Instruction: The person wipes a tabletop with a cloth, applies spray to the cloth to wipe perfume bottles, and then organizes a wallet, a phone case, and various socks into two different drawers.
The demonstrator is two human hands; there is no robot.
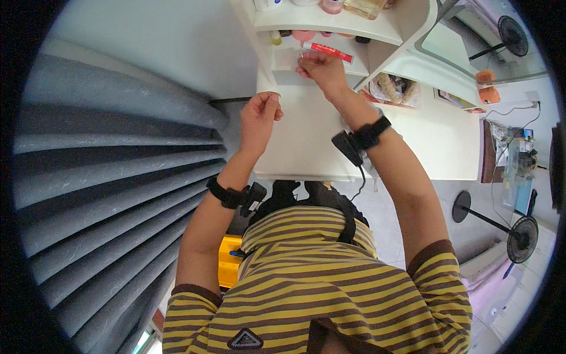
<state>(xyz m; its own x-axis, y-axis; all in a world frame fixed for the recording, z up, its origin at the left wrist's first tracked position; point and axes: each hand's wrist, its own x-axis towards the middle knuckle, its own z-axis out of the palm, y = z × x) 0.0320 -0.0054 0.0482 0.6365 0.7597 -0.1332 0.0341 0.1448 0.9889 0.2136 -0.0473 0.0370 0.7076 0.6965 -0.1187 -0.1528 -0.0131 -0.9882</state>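
My right hand [323, 71] reaches to the front of a white shelf [287, 58], its fingers curled together. Just beyond its knuckles lies a red tube with a white end [330, 51]; the hand overlaps the tube's lower edge in view, and I cannot tell whether they touch. Anything pinched in those fingers is too small to make out. Lower and to the left, my left hand [259, 121] is closed over the left side of the white tabletop [300, 138], thumb against the curled fingers. Whatever it may hold is hidden.
Bottles and jars, among them a clear bottle of yellowish liquid [364, 7], stand on the upper shelf. A grey curtain [118, 159] hangs close on the left. Right of the shelves are a mirror [454, 44] and a black fan [522, 239]. A yellow container [229, 262] sits below.
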